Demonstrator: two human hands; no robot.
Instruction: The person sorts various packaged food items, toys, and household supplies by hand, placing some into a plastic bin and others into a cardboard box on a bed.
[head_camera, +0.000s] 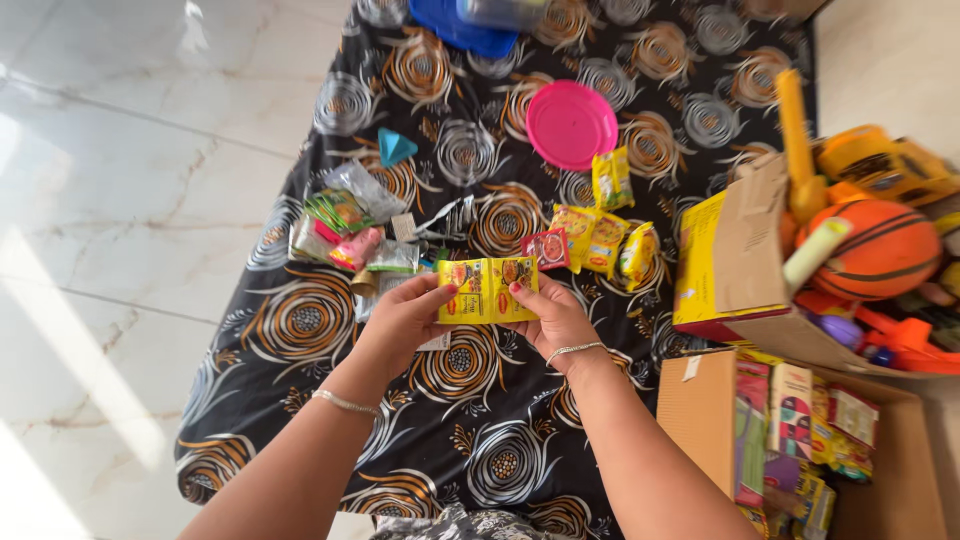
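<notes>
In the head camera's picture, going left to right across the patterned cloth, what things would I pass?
Pile of small packets → left hand → yellow packet held by both hands → right hand → loose yellow packets → open yellow box → orange ball.

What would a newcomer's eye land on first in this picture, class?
First, the flat yellow packet held at both ends by the left hand and right hand, at the centre over the black swirl-patterned cloth. Next, the round pink plastic plate beyond it, and the orange basketball among toys at right.
</notes>
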